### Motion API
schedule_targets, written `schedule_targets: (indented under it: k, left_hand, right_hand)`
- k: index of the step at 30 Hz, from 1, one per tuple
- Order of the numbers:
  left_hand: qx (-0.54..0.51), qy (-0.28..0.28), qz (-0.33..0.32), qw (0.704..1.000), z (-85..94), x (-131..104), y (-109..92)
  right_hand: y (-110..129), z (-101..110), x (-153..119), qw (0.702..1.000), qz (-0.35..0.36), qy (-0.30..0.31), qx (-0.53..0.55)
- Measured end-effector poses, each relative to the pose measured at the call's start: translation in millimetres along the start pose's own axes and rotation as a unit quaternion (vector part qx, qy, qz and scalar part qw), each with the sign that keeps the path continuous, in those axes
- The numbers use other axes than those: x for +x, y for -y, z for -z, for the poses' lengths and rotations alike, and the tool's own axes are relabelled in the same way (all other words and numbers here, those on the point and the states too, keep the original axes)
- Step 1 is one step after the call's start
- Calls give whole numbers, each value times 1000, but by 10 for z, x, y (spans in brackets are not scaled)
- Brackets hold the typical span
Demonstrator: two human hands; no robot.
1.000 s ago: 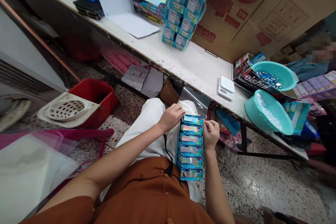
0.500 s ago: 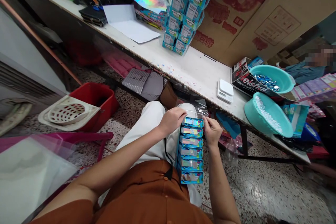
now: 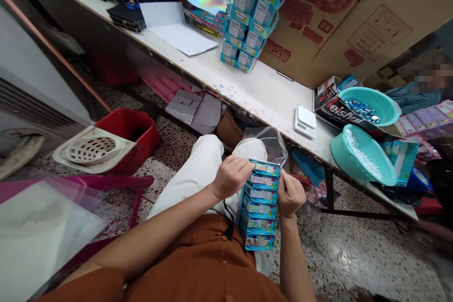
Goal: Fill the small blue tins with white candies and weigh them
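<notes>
A row of several small blue boxes rests on my lap, running from my waist toward my knees. Beyond its far end spreads a clear plastic bag, its loose part reaching past the last box. My left hand is closed on the bag's edge at the far left corner of the row. At the far right corner, my right hand pinches the bag's other edge. How far the film covers the boxes cannot be made out.
Ahead stands a long white table with wrapped blue boxes, a white scale and two turquoise basins. A red mop bucket is on the floor at left, near clear plastic sheets. Another person sits far right.
Both hands have moved a little toward me along the row, drawing the bag's edges down beside the far box. The bag's loose part now stands out wider beyond it.
</notes>
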State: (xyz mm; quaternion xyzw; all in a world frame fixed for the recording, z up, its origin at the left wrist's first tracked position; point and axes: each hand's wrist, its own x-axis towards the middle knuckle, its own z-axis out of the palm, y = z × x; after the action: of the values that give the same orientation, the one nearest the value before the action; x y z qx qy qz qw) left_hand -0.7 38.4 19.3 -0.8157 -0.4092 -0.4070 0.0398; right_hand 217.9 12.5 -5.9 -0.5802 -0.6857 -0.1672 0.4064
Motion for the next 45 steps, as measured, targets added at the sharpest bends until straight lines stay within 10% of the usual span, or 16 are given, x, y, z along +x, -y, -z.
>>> schedule_targets:
  k: [14,25,45]
  left_hand:
    - [-18,2,49,999,-409,-325,167]
    - [9,145,185,972,-563,-336,251]
    - [7,265,178,948,-416,-470,125]
  right_hand:
    - [18,-97,-305,999,-16,-4,42]
    - [-36,-394,-399,943,-290,164,28]
    - [-87,-424,-605,937,-181,245,174]
